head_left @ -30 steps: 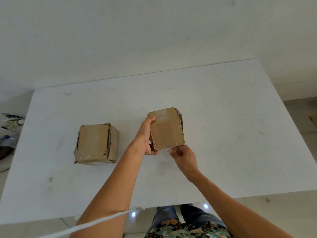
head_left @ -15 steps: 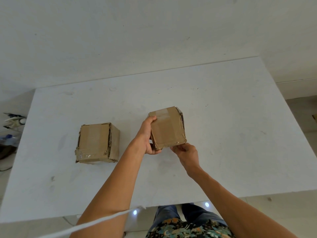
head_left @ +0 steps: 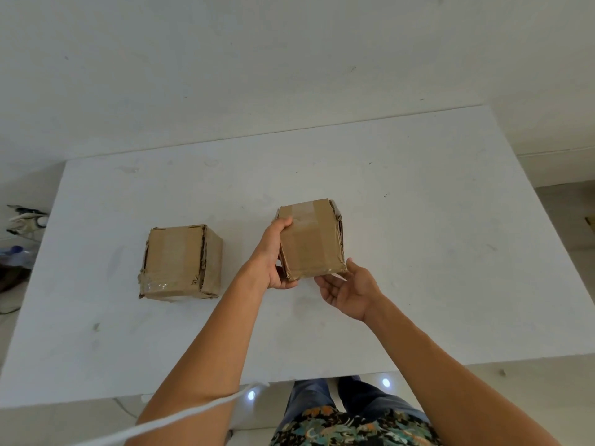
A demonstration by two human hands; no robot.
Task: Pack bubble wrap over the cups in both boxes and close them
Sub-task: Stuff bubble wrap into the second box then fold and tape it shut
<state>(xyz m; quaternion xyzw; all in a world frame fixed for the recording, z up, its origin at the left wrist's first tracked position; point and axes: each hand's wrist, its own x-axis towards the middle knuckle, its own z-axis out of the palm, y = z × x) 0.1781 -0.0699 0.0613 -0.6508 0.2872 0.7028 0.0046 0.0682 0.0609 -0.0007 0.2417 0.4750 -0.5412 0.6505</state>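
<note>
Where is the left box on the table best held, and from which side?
Probably by its two side walls, clasped from the near side. The left box stands square on the table, closed, with flat sides; its flap edges look frayed, so avoid them.

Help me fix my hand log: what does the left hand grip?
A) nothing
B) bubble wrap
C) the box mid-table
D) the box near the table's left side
C: the left hand curls round the left side of the mid-table box; the other box sits untouched.
</note>
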